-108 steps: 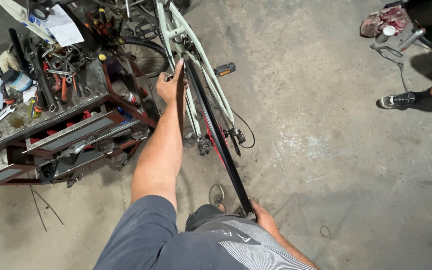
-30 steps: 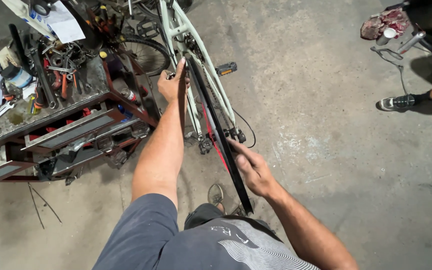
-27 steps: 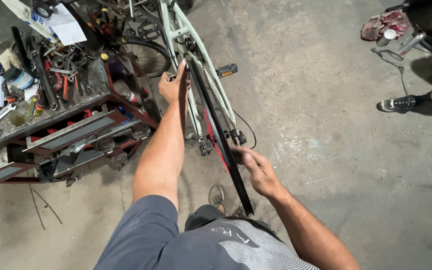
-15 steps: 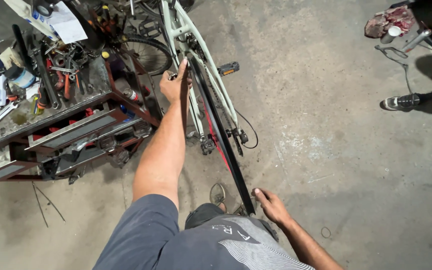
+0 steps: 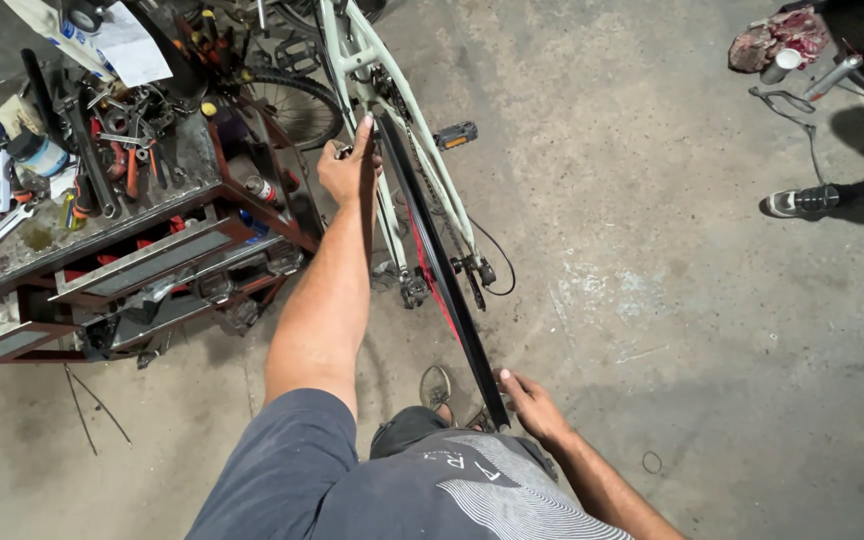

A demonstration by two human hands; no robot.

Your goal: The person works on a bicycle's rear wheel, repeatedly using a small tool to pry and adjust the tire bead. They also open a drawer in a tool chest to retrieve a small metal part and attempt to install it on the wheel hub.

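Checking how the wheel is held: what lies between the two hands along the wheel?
In the head view, the black bicycle tyre runs edge-on from the left hand to the right hand, beside the pale green bicycle frame.

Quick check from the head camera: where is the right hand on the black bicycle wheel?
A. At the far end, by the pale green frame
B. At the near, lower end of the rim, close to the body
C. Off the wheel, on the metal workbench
B: the right hand grips the near end of the black bicycle wheel, while the left hand holds its far end by the pale green frame.
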